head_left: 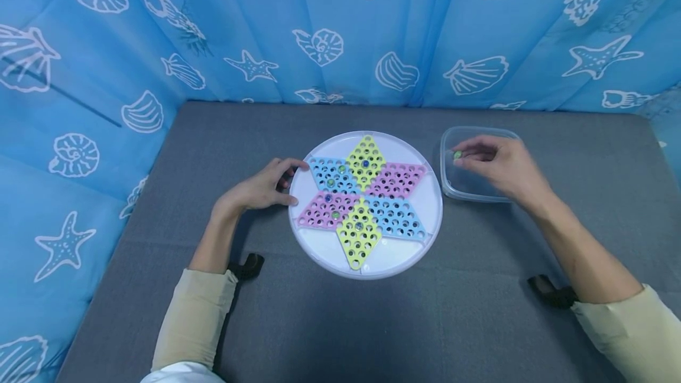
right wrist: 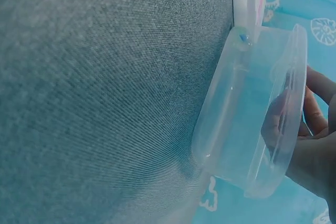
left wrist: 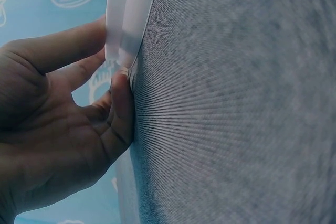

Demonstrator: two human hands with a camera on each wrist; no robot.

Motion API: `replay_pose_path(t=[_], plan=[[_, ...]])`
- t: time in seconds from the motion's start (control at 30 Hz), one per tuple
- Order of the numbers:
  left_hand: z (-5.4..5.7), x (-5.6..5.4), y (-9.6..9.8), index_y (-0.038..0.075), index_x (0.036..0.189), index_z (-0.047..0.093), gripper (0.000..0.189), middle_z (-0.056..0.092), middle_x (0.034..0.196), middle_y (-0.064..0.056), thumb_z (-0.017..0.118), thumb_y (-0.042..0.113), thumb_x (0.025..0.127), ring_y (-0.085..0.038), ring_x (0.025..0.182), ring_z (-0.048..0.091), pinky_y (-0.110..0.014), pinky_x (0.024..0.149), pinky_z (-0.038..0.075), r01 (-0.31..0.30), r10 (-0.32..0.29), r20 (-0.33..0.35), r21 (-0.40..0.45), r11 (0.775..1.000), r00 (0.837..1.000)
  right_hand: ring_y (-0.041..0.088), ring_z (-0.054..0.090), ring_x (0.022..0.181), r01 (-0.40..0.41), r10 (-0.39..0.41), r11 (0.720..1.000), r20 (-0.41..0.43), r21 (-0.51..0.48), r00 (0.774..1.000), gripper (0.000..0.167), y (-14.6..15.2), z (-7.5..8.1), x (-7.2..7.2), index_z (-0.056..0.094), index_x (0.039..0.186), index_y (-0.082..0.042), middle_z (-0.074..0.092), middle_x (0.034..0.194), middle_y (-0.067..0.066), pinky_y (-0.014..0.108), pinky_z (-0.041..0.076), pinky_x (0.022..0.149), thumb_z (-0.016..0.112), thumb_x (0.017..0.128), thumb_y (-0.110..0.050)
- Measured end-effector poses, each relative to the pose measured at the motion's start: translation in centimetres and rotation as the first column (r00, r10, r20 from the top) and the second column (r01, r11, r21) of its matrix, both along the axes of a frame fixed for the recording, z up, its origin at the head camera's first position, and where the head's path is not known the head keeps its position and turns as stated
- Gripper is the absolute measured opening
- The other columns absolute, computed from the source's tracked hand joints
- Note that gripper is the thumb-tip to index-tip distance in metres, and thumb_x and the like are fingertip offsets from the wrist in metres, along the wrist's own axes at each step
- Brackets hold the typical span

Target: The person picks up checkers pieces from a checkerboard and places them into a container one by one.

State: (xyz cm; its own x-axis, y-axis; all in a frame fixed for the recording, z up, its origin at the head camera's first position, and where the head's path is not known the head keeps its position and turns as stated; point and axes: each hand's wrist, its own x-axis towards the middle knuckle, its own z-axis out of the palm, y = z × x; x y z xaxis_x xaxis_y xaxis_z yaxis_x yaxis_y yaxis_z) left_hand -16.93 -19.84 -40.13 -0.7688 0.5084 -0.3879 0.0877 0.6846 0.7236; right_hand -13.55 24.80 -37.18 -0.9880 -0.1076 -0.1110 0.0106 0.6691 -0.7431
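A white round Chinese checkers board (head_left: 391, 256) has a star of yellow, pink and blue holed panels. Green marbles, such as one green marble (head_left: 336, 215), and dark blue ones, such as one blue marble (head_left: 365, 164), sit in holes on its left and upper panels. My left hand (head_left: 260, 185) touches the board's left rim with index finger and thumb spread apart; its other fingers curl beneath. Over the left side of a clear plastic container (head_left: 473, 197), my right hand (head_left: 497, 164) pinches a green marble (head_left: 457, 155) between thumb and fingertips.
In the right wrist view, a bluish marble (right wrist: 244, 38) shows through the container's corner nearest the board. Grey cloth (head_left: 340, 330) covers the table. A blue curtain with white shell prints (head_left: 319, 46) hangs behind it and along the left.
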Motion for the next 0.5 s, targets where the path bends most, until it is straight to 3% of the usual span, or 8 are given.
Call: replay_pose_path(t=[0.2,0.5], plan=[[-0.1,0.2,-0.1,0.013,0.147,0.041,0.070,0.036,0.129,-0.019,0.075,0.006,0.086,-0.032,0.109,0.044,-0.047,0.093,0.039,0.003,-0.002,-0.006,0.007,1.000,1.000,0.020,0.062,0.096,0.006,-0.007,1.000,0.041,0.013,0.999,0.036,-0.1,-0.5,-0.5,0.066,0.119,-0.007,0.068,0.109,0.014,0.021,0.048,0.073,0.071,0.093,-0.031],[0.1,0.2,0.1,0.014,0.147,0.041,0.071,0.036,0.130,-0.019,0.075,0.005,0.086,-0.031,0.106,0.045,-0.045,0.091,0.040,-0.007,0.007,-0.001,0.014,1.000,1.000,0.030,0.061,0.102,0.031,-0.035,0.999,0.099,0.040,0.994,0.034,0.0,-1.0,-1.2,0.063,0.121,-0.004,0.064,0.113,0.017,0.040,0.048,0.082,0.069,0.094,-0.024]])
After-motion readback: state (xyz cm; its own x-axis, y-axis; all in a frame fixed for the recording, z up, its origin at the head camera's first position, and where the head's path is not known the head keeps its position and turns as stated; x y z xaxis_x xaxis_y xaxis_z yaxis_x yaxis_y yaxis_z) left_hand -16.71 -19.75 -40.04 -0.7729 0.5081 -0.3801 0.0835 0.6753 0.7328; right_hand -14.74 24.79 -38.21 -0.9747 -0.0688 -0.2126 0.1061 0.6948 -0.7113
